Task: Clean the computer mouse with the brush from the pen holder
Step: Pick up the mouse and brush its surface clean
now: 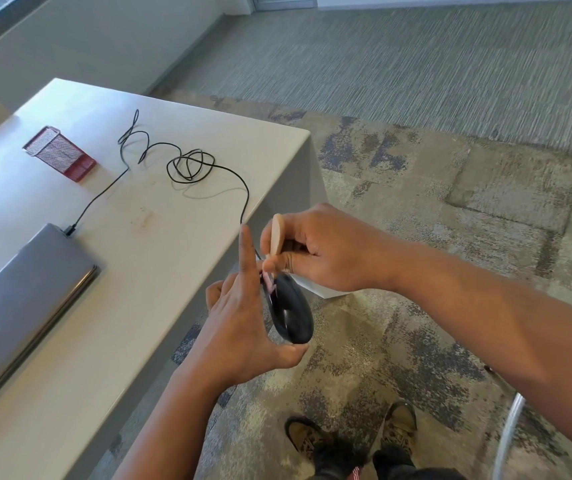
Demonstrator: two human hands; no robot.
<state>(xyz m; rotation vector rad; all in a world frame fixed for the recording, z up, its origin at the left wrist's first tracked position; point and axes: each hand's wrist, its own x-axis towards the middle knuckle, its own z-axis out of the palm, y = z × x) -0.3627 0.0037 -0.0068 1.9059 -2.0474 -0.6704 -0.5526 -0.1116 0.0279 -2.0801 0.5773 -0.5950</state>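
A black computer mouse (292, 312) is held in the air beside the white table's right edge, tilted on its side. My left hand (243, 320) grips it, thumb under its rear end, index finger pointing straight up. My right hand (315, 251) pinches a small brush (276, 237) with a pale wooden handle. Its pink bristles touch the front end of the mouse. The mouse's black cable (187, 164) runs back over the table in loops. A red mesh pen holder (60, 153) lies on its side at the table's far left.
A closed grey laptop (17, 292) lies at the table's left, with the cable plugged into its corner. The white table (146, 237) ends just left of my hands. Patterned carpet and my two shoes (350, 438) are below. A white chair frame (509, 434) is at lower right.
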